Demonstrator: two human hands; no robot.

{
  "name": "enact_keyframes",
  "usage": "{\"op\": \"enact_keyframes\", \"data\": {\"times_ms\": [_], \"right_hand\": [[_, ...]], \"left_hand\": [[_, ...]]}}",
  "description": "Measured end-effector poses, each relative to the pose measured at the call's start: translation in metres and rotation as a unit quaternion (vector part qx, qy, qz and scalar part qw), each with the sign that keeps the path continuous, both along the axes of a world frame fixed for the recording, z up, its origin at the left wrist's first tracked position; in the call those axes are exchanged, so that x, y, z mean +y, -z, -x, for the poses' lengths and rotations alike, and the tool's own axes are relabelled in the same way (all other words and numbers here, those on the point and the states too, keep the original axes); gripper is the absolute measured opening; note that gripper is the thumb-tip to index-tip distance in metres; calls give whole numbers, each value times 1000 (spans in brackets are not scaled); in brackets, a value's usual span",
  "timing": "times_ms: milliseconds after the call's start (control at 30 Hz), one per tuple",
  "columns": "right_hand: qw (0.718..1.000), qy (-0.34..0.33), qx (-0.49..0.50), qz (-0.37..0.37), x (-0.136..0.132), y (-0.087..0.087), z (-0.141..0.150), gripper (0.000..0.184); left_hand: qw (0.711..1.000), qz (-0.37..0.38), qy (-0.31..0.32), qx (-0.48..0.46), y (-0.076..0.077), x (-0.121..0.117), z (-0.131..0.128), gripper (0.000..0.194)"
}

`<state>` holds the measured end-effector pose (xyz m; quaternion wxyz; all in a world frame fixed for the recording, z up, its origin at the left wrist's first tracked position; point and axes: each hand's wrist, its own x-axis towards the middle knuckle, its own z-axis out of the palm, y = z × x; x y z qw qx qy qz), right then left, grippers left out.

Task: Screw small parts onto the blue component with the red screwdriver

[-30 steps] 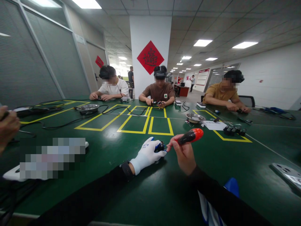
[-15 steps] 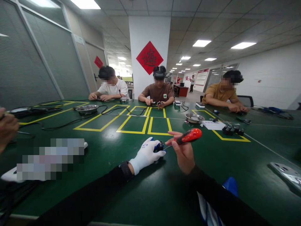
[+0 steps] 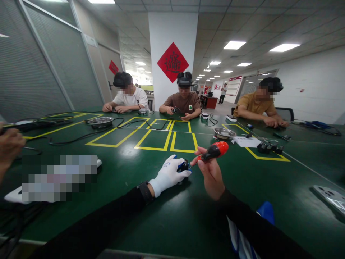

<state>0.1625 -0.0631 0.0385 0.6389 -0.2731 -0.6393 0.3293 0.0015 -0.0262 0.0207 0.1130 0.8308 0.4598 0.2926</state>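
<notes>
My left hand [image 3: 169,172], in a white glove with blue fingertips, grips a small black part [image 3: 184,166] with a metal knob on top, low over the green table [image 3: 161,223]. Bare and closed, my right hand [image 3: 211,176] holds a screwdriver [image 3: 215,151] with a red and black handle. Its thin shaft slants down leftward to the side of the black part; whether the tip sits in a screw is too small to tell. Beside my right forearm lies a white and blue glove [image 3: 242,237], partly hidden by the sleeve.
Metal bowls [image 3: 100,121] [image 3: 224,133], a paper sheet [image 3: 245,141] and several black parts [image 3: 270,147] are on the table. A phone [image 3: 330,201] lies at right, a white power strip [image 3: 13,194] at left. Three people sit opposite; another person's hand [image 3: 12,144] shows at left.
The screwdriver's handle has turned slightly and shifted a little left and up, its shaft still at the black part. The person opposite in brown has moved both hands apart. The view has tilted slightly.
</notes>
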Motion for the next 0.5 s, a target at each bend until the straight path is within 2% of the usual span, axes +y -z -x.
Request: {"op": "enact_keyframes", "data": {"times_ms": [133, 233, 300, 367, 433, 500], "right_hand": [[994, 59, -66, -64, 0, 0, -3, 6], [984, 106, -100, -97, 1, 0, -6, 3], [979, 131, -124, -90, 2, 1, -7, 5], [978, 141, -139, -64, 2, 1, -8, 7], [981, 135, -136, -41, 3, 2, -9, 9], [984, 123, -123, -33, 3, 3, -8, 9]], "left_hand": [[1000, -10, 13, -1, 4, 4, 1, 25], [1000, -11, 14, 2, 5, 5, 2, 28], [1000, -18, 19, -2, 7, 6, 4, 30], [999, -26, 24, -11, 9, 7, 5, 41], [999, -22, 20, -18, 13, 8, 5, 53], [1000, -8, 7, -18, 16, 10, 5, 53]]}}
